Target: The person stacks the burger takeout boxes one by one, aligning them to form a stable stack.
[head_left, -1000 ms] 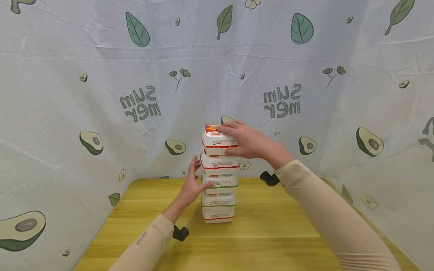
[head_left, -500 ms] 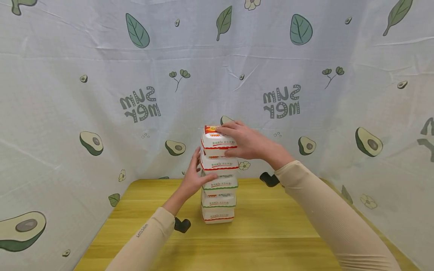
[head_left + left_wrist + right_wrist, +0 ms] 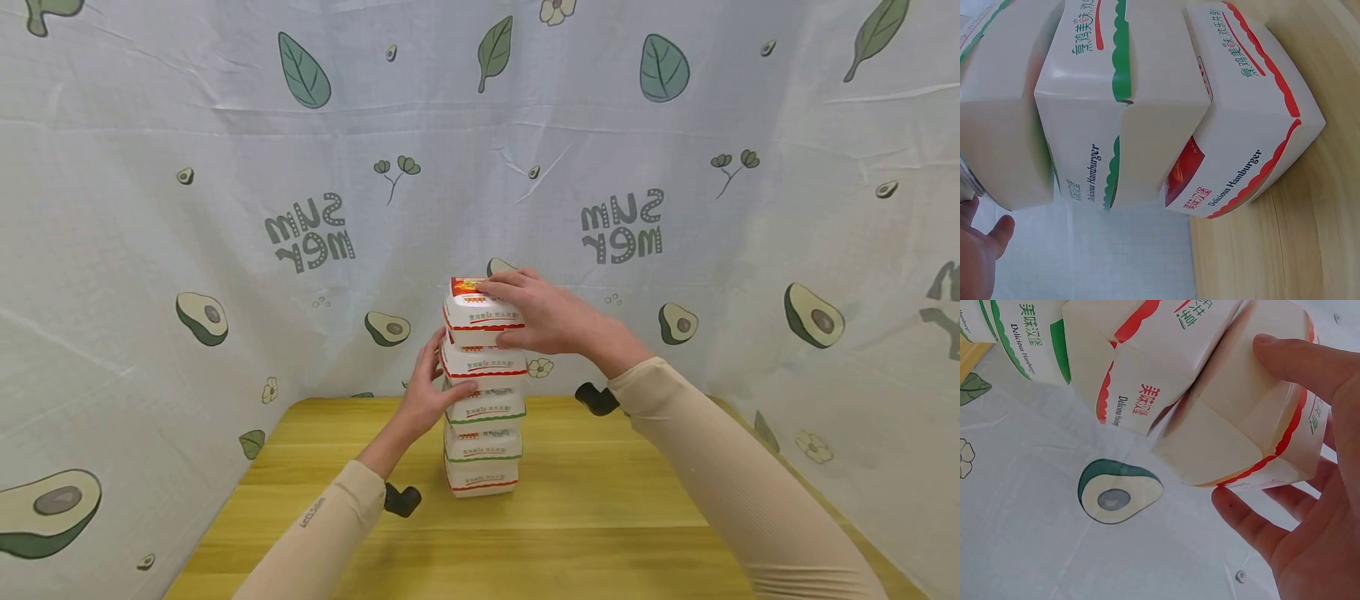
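Observation:
Several white paper hamburger boxes with red or green scalloped trim stand in one tall stack. My right hand (image 3: 551, 315) grips the top hamburger box (image 3: 487, 317), its thumb on the front and fingers over the top and right side. In the right wrist view this box (image 3: 1229, 419) sits tilted against the red-trimmed box (image 3: 1147, 369) below. My left hand (image 3: 429, 396) rests against the stack's left side, spread, its thumb across the front of a green-trimmed box (image 3: 491, 407). The left wrist view shows lower boxes (image 3: 1235, 125) and part of that hand (image 3: 979, 256).
The stack stands on a yellow wood-grain table (image 3: 615, 500). A pale curtain (image 3: 480, 200) printed with avocados and leaves surrounds the back and sides. A dark wrist mount (image 3: 402, 500) sits at the left wrist and another mount (image 3: 596, 398) at the right.
My left hand has moved up and in, from beside the stack to against its left side, thumb now at the front. The right hand has kept its grip on the top box.

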Action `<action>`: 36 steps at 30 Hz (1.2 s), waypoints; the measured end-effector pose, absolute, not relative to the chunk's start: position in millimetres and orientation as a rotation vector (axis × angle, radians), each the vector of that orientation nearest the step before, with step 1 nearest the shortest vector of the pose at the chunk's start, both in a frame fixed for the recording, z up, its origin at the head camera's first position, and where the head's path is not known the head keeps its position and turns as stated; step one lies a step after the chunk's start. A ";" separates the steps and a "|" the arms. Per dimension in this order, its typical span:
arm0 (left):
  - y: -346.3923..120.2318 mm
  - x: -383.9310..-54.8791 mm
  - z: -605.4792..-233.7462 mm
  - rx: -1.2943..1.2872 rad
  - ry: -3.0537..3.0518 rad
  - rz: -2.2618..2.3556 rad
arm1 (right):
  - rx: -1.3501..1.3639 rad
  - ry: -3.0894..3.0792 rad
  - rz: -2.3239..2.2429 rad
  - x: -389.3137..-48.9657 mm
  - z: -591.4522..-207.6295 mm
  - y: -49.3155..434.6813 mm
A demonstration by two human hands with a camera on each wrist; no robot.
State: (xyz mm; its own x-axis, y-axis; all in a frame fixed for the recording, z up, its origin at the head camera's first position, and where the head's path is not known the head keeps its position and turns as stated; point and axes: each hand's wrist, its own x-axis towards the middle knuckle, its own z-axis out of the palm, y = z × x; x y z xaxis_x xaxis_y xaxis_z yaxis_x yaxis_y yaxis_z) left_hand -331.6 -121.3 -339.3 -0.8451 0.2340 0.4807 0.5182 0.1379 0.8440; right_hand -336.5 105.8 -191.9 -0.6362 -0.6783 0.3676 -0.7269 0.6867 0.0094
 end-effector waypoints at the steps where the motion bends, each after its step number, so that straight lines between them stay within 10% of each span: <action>1: -121.2 -329.8 -339.2 -0.740 -2.172 -1.776 | 1.107 -2.557 0.199 -336.3 -192.0 105.9; 36: -122.8 -323.6 -337.7 -0.871 -2.130 -1.768 | 1.162 -2.511 0.205 -338.6 -193.5 104.7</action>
